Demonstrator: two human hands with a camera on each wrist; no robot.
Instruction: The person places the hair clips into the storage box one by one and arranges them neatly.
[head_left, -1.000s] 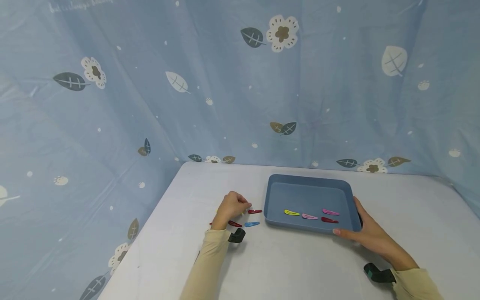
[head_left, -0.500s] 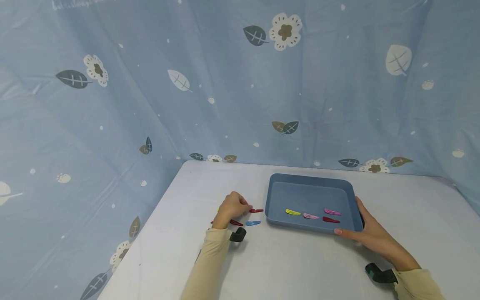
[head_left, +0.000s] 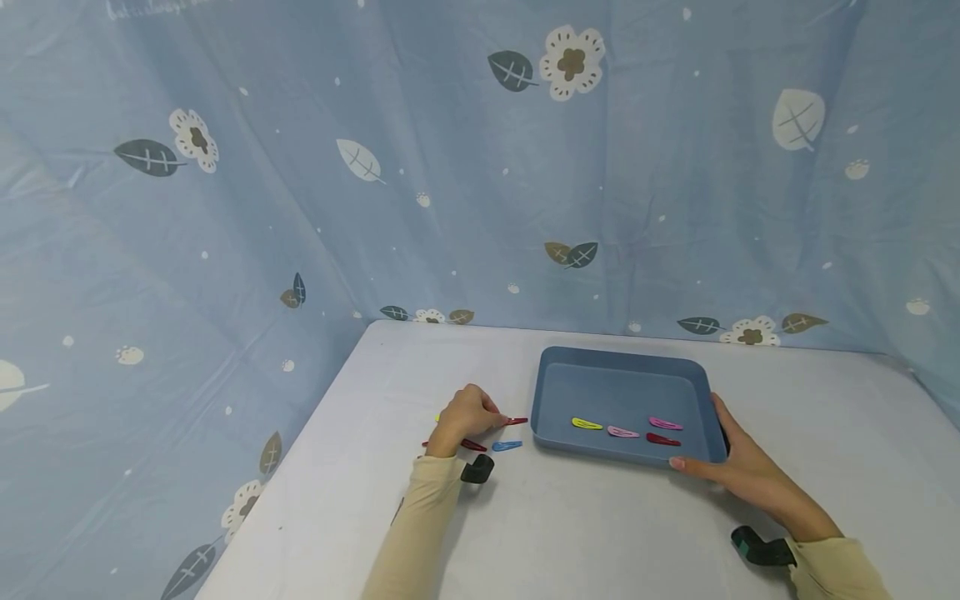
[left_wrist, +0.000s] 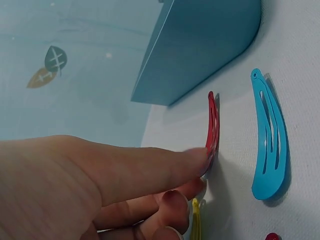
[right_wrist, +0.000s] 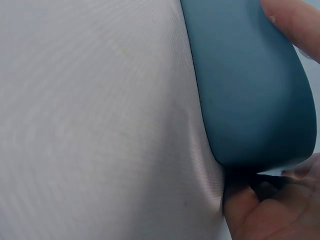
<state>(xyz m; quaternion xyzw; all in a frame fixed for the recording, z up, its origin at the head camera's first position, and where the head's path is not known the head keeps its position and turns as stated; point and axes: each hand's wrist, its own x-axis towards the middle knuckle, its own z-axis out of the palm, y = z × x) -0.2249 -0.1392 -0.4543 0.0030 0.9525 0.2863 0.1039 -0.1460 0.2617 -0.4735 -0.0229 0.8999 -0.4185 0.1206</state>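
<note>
My left hand (head_left: 467,417) pinches the wide end of a red hair clip (head_left: 517,421) between thumb and forefinger, just left of the blue tray (head_left: 551,367). In the left wrist view the thumb overlaps that red clip (left_wrist: 213,120), and its narrow end points at the tray wall. A blue hair clip (left_wrist: 270,145) lies beside it, and part of a yellow hair clip (left_wrist: 196,220) shows under the fingers. My right hand (head_left: 750,471) holds the tray's near right corner, thumb at the front rim and fingers along the right side. The right wrist view shows the tray's outer wall (right_wrist: 250,90) close up.
Inside the tray lie a yellow clip (head_left: 587,423), a light pink clip (head_left: 622,432), a magenta clip (head_left: 665,423) and a dark red clip (head_left: 663,439). Another dark red clip (head_left: 473,446) lies by my left wrist on the white table (head_left: 585,533). A patterned blue curtain (head_left: 450,208) hangs behind.
My left hand has shifted slightly right, from beside the red hair clip onto its wide end, which its fingers now pinch. My right hand keeps its hold on the tray.
</note>
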